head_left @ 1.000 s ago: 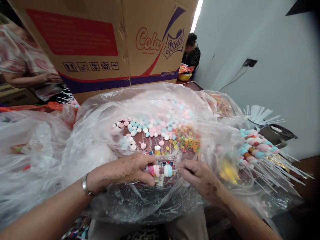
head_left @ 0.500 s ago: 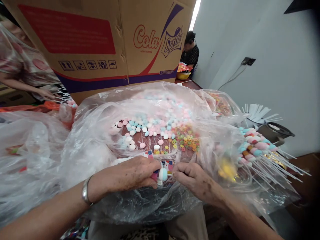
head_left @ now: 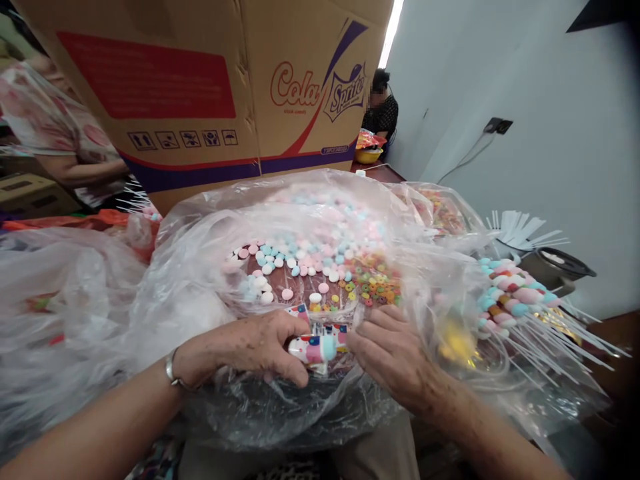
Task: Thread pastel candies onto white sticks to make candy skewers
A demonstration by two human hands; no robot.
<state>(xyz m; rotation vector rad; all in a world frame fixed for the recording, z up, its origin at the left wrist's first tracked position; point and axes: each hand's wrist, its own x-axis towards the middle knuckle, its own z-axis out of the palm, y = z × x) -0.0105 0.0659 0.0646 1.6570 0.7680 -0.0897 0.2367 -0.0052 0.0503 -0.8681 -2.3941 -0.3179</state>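
My left hand is closed round a short roll printed with colored dots, its pale blue, rounded end pointing right. Close to that end is my right hand, its fingers bent together and their tips turned away, so whatever they hold is hidden. Beneath both hands lie more dotted printed wrappers on clear plastic. Just beyond, pink, white and pale blue round candies are spread out, with small colorful ring candies to their right.
A tall cardboard box stands behind the candies. At right lie candy skewers on white sticks, beside a dark pot. Crumpled clear plastic covers the left. Another person is at far left, another person beyond the box.
The roll in my left hand now shows its printed side, more of it uncovered. My left thumb has spread lower, and my right hand has turned, back upward, its fingers reaching farther forward.
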